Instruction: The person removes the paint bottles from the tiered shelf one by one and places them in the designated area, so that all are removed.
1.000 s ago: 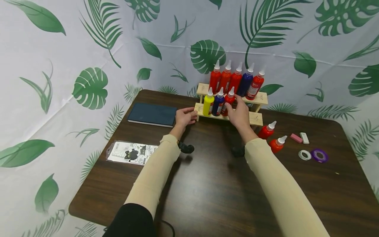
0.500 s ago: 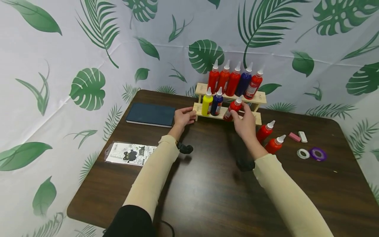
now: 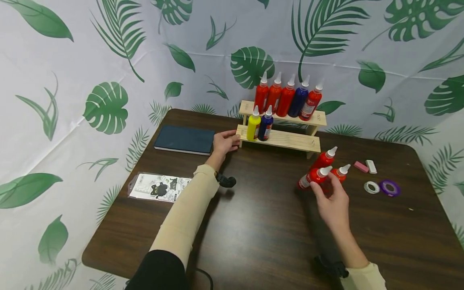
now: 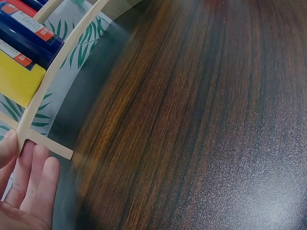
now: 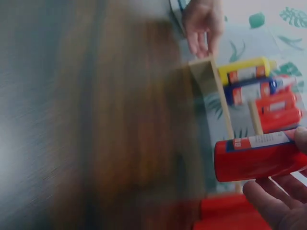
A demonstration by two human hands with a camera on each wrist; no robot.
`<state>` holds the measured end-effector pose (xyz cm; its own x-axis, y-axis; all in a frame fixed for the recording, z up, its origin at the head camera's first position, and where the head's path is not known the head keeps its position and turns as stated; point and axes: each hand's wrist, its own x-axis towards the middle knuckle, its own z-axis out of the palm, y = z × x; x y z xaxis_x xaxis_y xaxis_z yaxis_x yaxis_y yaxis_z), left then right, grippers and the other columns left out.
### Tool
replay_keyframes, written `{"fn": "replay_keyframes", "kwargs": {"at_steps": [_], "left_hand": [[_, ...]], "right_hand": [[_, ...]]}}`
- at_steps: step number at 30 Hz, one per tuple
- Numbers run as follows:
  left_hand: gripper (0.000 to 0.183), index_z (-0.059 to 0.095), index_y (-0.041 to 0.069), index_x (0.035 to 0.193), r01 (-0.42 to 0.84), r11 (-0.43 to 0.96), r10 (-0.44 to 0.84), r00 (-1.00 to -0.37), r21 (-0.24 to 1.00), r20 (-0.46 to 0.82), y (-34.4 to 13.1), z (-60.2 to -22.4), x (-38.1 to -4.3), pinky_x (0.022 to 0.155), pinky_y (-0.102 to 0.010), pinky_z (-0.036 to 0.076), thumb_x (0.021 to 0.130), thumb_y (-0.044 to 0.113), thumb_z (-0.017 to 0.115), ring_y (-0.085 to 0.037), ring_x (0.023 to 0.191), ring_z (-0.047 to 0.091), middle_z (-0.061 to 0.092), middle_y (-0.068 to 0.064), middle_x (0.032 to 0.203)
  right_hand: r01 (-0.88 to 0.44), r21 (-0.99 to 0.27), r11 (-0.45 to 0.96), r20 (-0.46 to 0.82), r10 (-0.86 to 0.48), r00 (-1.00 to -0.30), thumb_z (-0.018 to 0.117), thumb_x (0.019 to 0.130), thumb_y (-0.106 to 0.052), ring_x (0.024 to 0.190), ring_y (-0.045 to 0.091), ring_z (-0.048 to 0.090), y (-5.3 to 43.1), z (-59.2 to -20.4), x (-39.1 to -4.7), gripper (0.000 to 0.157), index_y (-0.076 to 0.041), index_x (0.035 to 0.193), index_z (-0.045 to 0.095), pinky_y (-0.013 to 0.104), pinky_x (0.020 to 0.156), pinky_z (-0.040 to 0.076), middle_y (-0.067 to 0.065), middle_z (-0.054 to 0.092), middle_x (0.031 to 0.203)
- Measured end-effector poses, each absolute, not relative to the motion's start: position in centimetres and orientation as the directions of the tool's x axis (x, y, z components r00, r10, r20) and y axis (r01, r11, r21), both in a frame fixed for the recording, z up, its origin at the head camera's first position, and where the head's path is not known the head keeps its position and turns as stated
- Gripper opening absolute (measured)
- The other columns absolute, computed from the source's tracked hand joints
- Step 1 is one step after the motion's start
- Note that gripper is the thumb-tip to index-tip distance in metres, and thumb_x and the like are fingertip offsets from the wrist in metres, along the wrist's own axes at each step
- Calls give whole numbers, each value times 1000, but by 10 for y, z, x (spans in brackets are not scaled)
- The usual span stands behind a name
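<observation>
My right hand [image 3: 334, 204] grips a red paint bottle [image 3: 311, 177] near its white nozzle cap, tilted over the table's right half. In the right wrist view the bottle's [image 5: 256, 155] base points away from the fingers. My left hand [image 3: 224, 143] pinches the left end of the two-tier wooden rack [image 3: 290, 140], thumb above and fingers beneath the board in the left wrist view. On the lower tier stand a yellow bottle [image 3: 253, 128] and a dark blue bottle [image 3: 266, 128]. Several bottles, mostly red with one blue [image 3: 299, 101], line the upper tier.
Two more red bottles [image 3: 324, 159] stand right of the rack, partly behind the held one. Farther right lie pink and white erasers [image 3: 366, 166] and two tape rolls [image 3: 389, 188]. A dark notebook [image 3: 184, 139] and a cat-print packet [image 3: 157, 187] lie left.
My right hand has lifted the red bottle off the lower tier and carried it right and towards me, beside the two standing red bottles. The left hand stays on the rack's end.
</observation>
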<state>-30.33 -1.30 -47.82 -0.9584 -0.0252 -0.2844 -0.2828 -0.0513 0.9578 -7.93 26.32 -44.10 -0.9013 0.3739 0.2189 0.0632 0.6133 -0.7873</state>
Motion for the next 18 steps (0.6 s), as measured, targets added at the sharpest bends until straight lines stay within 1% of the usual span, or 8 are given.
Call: {"fn": "replay_keyframes", "kwargs": {"at_steps": [1,4,6,8,11,13,17,18], "left_hand": [[33,68,11,118,-282,-52,-23,-959,958,-283,-13,-479,-304,67,-28,59,87,18,72,-24,88,71,71,-9,101],[32,68,11,118,-276,-52,-17,-961,960,-277,-14,-479,-303,66,-28,59,87,19,72,-25,88,71,71,-9,102],[32,68,11,118,-271,-51,-22,-962,961,-272,-14,-480,-303,66,-28,59,87,19,72,-26,88,71,71,-10,102],[32,69,10,117,-268,-49,-26,-963,962,-269,-14,-481,-302,66,-28,59,87,19,72,-27,88,71,70,-9,101],[31,69,10,117,-261,-49,-32,-964,964,-263,-14,-481,-302,65,-28,59,87,18,72,-28,89,70,71,-10,101],[32,69,10,117,-260,-51,-30,-965,964,-261,-13,-481,-302,65,-28,59,87,18,72,-29,90,70,71,-10,101],[32,68,9,118,-262,-51,-32,-964,964,-264,-12,-479,-302,65,-28,59,87,18,72,-29,91,70,71,-9,101],[32,68,9,118,-263,-50,-32,-964,963,-265,-12,-480,-302,65,-28,59,87,18,72,-29,91,70,71,-9,101]], "right_hand": [[85,-786,613,210,393,-895,69,90,-21,109,31,59,267,-443,-72,51,-5,135,50,38,92,49,15,60,127],[140,-790,597,195,460,-866,69,89,-22,109,28,59,277,-448,-54,51,-8,135,51,24,90,49,12,60,127],[164,-793,586,199,504,-841,69,89,-22,107,21,59,284,-452,-46,50,-8,134,52,19,90,49,11,60,127],[177,-798,577,215,545,-810,70,89,-21,102,10,58,289,-456,-39,48,-8,133,54,12,86,47,11,61,125],[192,-799,570,233,588,-775,70,88,-20,97,2,56,297,-462,-34,48,-8,132,55,12,87,47,13,62,124],[202,-800,564,237,607,-758,70,89,-20,99,5,57,302,-465,-32,48,-8,133,55,14,89,48,13,61,124],[220,-800,559,231,625,-746,68,90,-21,106,26,59,308,-468,-32,47,-9,134,54,22,93,48,13,60,126],[224,-800,556,227,626,-746,68,90,-21,107,29,59,309,-469,-32,48,-9,134,54,25,94,49,13,60,127]]}}
